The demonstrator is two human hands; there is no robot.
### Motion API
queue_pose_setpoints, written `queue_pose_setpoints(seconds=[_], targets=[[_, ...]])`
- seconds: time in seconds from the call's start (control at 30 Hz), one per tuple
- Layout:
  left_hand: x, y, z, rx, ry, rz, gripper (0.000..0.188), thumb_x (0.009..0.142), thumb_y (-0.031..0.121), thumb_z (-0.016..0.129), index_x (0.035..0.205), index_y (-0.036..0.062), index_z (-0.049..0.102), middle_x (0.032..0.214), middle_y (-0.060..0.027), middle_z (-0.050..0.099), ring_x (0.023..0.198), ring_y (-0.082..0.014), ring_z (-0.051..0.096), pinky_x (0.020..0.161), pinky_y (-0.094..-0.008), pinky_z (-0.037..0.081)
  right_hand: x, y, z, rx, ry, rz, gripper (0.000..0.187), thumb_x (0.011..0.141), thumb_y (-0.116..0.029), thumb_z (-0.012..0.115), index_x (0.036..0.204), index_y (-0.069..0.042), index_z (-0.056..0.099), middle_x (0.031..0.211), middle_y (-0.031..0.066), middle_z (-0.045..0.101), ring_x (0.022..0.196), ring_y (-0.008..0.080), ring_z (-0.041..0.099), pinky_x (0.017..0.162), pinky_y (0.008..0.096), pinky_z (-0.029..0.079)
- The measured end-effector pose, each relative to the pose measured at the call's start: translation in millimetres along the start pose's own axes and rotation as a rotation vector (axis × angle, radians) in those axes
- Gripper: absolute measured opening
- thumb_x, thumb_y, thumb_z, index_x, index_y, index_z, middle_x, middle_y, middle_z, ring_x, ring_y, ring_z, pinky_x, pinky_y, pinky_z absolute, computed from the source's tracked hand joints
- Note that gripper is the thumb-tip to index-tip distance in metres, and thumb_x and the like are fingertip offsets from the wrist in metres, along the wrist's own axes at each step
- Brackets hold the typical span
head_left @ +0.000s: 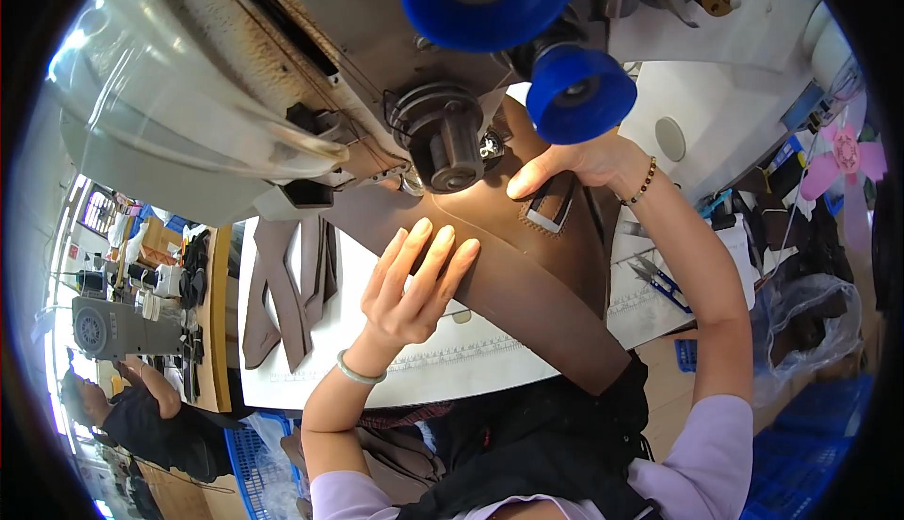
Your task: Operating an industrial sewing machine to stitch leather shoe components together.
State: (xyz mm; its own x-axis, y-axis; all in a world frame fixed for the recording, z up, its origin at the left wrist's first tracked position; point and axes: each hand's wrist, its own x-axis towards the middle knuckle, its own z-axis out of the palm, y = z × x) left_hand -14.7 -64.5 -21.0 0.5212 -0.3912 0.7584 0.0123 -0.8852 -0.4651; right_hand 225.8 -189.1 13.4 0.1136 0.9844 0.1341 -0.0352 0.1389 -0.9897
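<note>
A long brown leather piece (527, 285) lies across the white table (443, 369) and runs up under the sewing machine's head (443, 144). My left hand (414, 280) rests flat on the leather's left edge, fingers stretched and apart. My right hand (570, 164) presses the leather just right of the presser foot, beside a stitched strap patch (551, 208). Neither hand grips anything. Two blue round wheels (527, 31) of the machine hang above my right hand.
Several brown leather strips (287, 294) lie on the table's left part. Small blue-handled snips (664, 283) sit on the right. A clear plastic bag (810, 322) and blue crates are at the right. Another person (141, 416) sits at a machine at the lower left.
</note>
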Motion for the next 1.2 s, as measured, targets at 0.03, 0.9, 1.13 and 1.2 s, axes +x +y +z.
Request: queue_pose_setpoints(seconds=[0.03,0.9,1.13,1.2], targets=[[-1.0,-0.2,0.9,-0.002,0.001,0.0,0.027,0.079,0.012,0.062,0.103,0.0138,0.074,0.104,-0.0059,0.067,0.098,-0.0248,0.065,0.086,-0.0371,0.057,-0.2,-0.6,0.7,0.019,0.002,0.015,0.026,0.068,-0.009,0.081,0.089,-0.002,0.067,0.079,0.0052,0.069,0.068,0.0089,0.065,0.063,0.0231,0.054],[19.8,-3.6,-16.8,-0.085,-0.025,-0.015,0.034,0.069,0.009,0.059,0.101,0.0084,0.072,0.101,-0.0078,0.068,0.094,-0.0227,0.066,0.085,-0.0331,0.057,-11.9,29.1,-19.9,0.03,0.229,0.107,0.061,0.055,0.006,0.082,0.11,-0.006,0.061,0.096,0.0055,0.066,0.086,0.0174,0.064,0.07,0.0291,0.054],[18.4,0.7,-22.5,-0.092,-0.049,-0.1,0.033,0.069,0.008,0.062,0.101,0.0095,0.072,0.1,-0.006,0.067,0.092,-0.0206,0.065,0.084,-0.0302,0.056,-5.4,-0.7,12.5,0.077,0.197,-0.016,0.06,0.057,0.01,0.074,0.114,0.0,0.057,0.099,0.0069,0.066,0.087,0.0154,0.064,0.079,0.0314,0.055],[19.5,1.0,-21.1,-0.116,-0.037,-0.112,0.034,0.07,0.007,0.061,0.102,0.0096,0.072,0.099,-0.0062,0.067,0.092,-0.0208,0.065,0.084,-0.0307,0.056,-7.1,1.8,9.5,0.044,0.218,0.025,0.056,0.058,0.007,0.074,0.111,0.0,0.059,0.099,0.0063,0.066,0.086,0.0138,0.064,0.078,0.0299,0.054]])
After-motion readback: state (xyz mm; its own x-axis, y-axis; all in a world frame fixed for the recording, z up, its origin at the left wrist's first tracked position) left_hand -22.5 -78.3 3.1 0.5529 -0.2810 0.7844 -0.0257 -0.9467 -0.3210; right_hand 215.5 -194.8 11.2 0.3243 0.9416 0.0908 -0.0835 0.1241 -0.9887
